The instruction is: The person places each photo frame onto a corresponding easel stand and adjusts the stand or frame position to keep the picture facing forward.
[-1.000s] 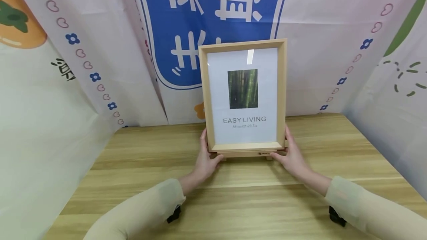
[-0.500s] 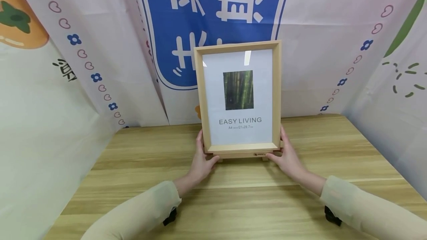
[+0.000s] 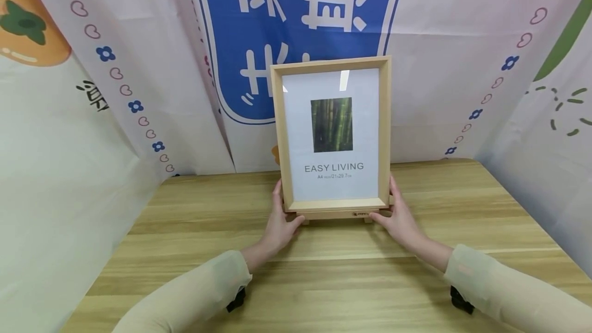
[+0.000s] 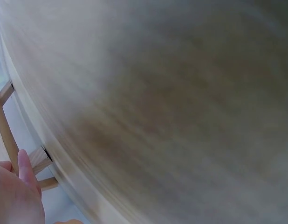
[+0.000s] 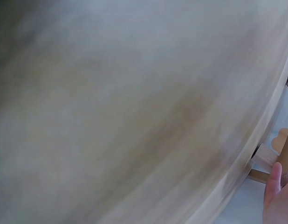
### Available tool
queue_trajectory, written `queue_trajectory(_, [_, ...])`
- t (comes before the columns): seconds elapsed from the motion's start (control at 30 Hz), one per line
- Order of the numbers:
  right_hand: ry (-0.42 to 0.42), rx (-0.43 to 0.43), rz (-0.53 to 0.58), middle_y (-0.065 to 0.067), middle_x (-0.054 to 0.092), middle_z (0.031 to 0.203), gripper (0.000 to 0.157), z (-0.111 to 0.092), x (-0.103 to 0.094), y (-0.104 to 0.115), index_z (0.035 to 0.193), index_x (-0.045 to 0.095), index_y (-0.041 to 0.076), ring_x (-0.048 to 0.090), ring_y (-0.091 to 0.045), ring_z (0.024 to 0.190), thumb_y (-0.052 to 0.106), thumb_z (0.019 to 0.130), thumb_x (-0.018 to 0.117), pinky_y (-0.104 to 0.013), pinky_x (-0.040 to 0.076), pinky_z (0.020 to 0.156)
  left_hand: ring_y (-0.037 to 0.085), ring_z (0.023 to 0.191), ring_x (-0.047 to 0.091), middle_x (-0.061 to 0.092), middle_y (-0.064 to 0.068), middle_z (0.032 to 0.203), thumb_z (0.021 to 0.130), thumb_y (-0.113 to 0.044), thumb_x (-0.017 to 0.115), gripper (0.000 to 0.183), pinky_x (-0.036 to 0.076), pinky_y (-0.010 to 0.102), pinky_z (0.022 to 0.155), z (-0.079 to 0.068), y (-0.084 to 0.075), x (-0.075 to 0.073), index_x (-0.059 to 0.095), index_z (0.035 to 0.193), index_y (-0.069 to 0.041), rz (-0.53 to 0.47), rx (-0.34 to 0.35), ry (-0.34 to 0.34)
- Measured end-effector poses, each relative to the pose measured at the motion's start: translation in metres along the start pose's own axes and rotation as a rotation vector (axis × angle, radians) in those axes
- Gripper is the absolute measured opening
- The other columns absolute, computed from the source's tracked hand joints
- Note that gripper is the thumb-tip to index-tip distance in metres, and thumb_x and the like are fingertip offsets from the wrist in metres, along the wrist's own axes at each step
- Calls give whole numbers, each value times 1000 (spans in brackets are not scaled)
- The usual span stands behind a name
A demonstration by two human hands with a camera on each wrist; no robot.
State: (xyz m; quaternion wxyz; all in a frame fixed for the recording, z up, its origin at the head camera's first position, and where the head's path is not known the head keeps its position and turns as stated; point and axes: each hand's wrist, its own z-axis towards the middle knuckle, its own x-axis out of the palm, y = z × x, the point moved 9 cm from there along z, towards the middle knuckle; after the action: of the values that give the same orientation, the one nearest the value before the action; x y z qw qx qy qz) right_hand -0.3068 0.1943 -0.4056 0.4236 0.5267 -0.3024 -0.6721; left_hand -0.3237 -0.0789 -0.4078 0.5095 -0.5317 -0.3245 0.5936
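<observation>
A picture frame (image 3: 332,132) in light wood stands upright, leaning slightly back, on a small wooden easel (image 3: 337,215) at the middle rear of the table. Behind its glass is a white sheet with a bamboo photo and the words "EASY LIVING". My left hand (image 3: 279,227) grips the easel's left end, thumb on the front ledge and fingers reaching round the side. At the right end my right hand (image 3: 401,222) holds it the same way. Both wrist views catch the easel's wooden legs (image 4: 40,158) only at the edge; the frame hides the easel's back.
The wood-grain table (image 3: 333,281) extends around the easel on all sides. A white printed curtain (image 3: 444,91) with a blue panel (image 3: 305,30) hangs close behind the frame. Pale cloth walls (image 3: 55,168) stand left and right of the table.
Over the first half second, the frame and easel shifted slightly to the left, both hands moving along with them. Since then they have stayed nearly still.
</observation>
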Motion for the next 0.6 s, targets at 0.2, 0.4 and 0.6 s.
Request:
queue_trajectory(0.2, [2, 1, 1, -25, 21, 139, 111, 1, -1, 0, 141, -9, 36, 53, -40, 94, 4, 74, 72, -40, 49, 80, 41, 102, 48, 28, 24, 135, 77, 10, 62, 101, 51, 48, 49, -5, -18, 0, -2, 143, -31, -40, 12, 17])
queue_trajectory(0.4, [8, -5, -5, -25, 23, 137, 111, 1, -2, -1, 142, -9, 36, 53, -39, 93, 5, 74, 73, -40, 49, 81, 43, 101, 48, 29, 27, 132, 77, 14, 60, 98, 51, 50, 53, -11, -34, -1, -1, 144, -22, -38, 23, 25])
queue_trajectory(0.6, [24, 9, 19, -26, 24, 135, 111, -1, -9, -2, 141, -10, 38, 53, -43, 94, 11, 74, 74, -40, 50, 76, 42, 98, 50, 30, 25, 132, 75, 5, 68, 107, 53, 39, 52, -3, -5, -9, -2, 140, -43, -17, -7, 32])
